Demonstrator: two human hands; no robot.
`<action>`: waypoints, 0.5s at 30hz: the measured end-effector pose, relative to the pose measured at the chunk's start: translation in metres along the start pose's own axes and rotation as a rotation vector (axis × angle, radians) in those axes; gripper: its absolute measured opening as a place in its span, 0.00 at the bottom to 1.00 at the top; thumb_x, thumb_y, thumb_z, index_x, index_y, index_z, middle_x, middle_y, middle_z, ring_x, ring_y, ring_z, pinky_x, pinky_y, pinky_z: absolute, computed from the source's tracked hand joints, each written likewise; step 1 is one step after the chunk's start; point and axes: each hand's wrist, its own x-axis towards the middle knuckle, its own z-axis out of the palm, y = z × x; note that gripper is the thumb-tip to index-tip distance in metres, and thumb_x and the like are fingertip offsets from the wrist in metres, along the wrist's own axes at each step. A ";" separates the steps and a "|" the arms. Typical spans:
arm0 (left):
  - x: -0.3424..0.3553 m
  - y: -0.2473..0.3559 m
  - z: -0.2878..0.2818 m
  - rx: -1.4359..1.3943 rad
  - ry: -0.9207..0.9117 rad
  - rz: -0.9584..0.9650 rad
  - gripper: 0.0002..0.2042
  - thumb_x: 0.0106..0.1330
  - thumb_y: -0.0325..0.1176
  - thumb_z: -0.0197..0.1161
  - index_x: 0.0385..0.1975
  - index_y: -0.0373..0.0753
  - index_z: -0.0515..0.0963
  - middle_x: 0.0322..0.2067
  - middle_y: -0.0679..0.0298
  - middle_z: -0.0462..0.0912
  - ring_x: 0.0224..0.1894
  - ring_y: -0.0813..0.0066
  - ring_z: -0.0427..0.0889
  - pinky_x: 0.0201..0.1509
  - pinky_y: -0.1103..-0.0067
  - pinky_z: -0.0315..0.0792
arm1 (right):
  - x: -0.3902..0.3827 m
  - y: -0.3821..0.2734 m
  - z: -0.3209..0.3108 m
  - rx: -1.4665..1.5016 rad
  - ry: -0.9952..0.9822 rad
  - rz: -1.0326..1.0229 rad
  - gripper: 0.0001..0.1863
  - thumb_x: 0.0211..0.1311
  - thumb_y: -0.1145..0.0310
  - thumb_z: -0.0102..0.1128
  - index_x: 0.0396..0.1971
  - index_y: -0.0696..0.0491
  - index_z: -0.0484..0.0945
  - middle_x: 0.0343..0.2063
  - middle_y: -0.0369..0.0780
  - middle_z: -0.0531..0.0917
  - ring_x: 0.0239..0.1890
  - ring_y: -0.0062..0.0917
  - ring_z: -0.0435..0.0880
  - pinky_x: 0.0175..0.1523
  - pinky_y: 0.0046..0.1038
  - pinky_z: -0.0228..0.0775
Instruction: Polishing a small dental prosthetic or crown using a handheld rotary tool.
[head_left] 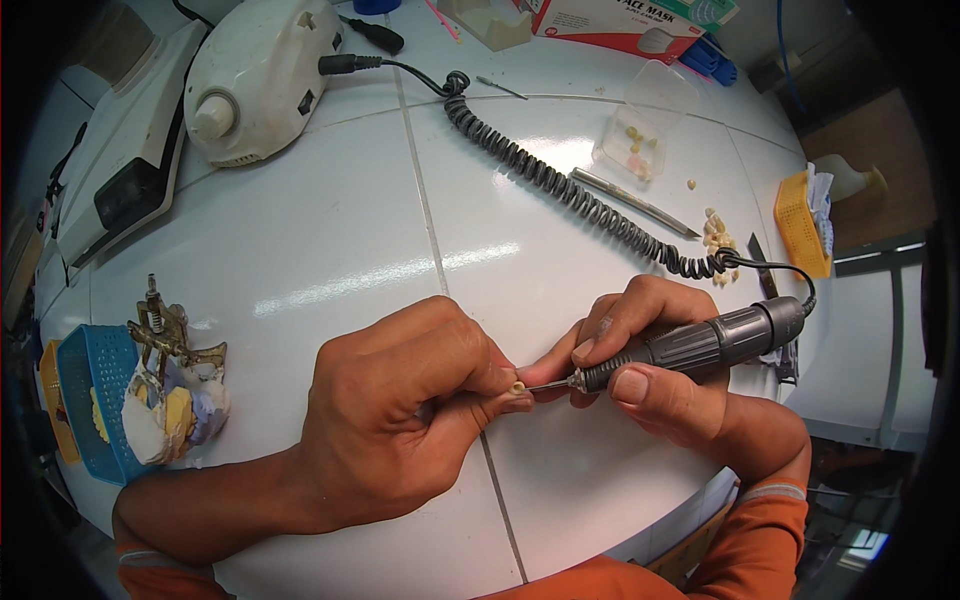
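My left hand (405,410) is pinched on a small cream tooth-like piece (518,388) at the lower middle. My right hand (660,380) grips a dark grey rotary handpiece (720,338); its thin bit (550,385) touches or nearly touches the piece. The right fingertips are close beside the left ones. A coiled black cord (560,175) runs from the handpiece to a plug by a white control unit (250,90). Beyond my right hand lie a loose pile of cream tooth pieces (718,230) and a metal instrument (635,200).
At left are a dental articulator with a cast (175,400), a blue basket (95,350) and a white appliance (130,190). At back right are a clear box (625,145), a mask box (610,25) and a yellow basket (800,225). The tiled worktop's edge (650,500) curves near me.
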 end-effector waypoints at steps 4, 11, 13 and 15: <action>0.001 0.001 -0.003 0.054 -0.044 0.008 0.10 0.56 0.14 0.78 0.28 0.34 0.82 0.31 0.58 0.87 0.31 0.73 0.87 0.33 0.80 0.78 | 0.000 0.001 -0.001 -0.002 -0.010 -0.013 0.10 0.69 0.71 0.65 0.42 0.63 0.79 0.45 0.56 0.91 0.47 0.32 0.92 0.54 0.32 0.84; 0.001 0.002 -0.003 0.064 -0.048 0.003 0.10 0.56 0.14 0.78 0.28 0.34 0.82 0.31 0.58 0.87 0.31 0.73 0.87 0.33 0.80 0.78 | 0.000 0.000 0.000 -0.007 -0.004 -0.017 0.10 0.69 0.71 0.66 0.42 0.63 0.79 0.44 0.55 0.91 0.46 0.31 0.92 0.53 0.31 0.84; 0.001 0.003 -0.003 0.062 -0.047 -0.002 0.10 0.56 0.13 0.78 0.28 0.34 0.82 0.31 0.58 0.87 0.31 0.73 0.87 0.33 0.80 0.78 | 0.000 0.000 0.000 0.004 0.009 -0.004 0.10 0.69 0.71 0.66 0.42 0.63 0.79 0.44 0.55 0.91 0.46 0.31 0.92 0.53 0.31 0.84; 0.001 0.003 -0.003 0.056 -0.047 -0.004 0.10 0.56 0.13 0.77 0.28 0.34 0.82 0.31 0.58 0.87 0.31 0.73 0.87 0.33 0.80 0.78 | 0.000 0.002 0.000 0.002 0.013 -0.007 0.10 0.70 0.71 0.66 0.42 0.63 0.79 0.44 0.55 0.91 0.46 0.31 0.92 0.53 0.31 0.84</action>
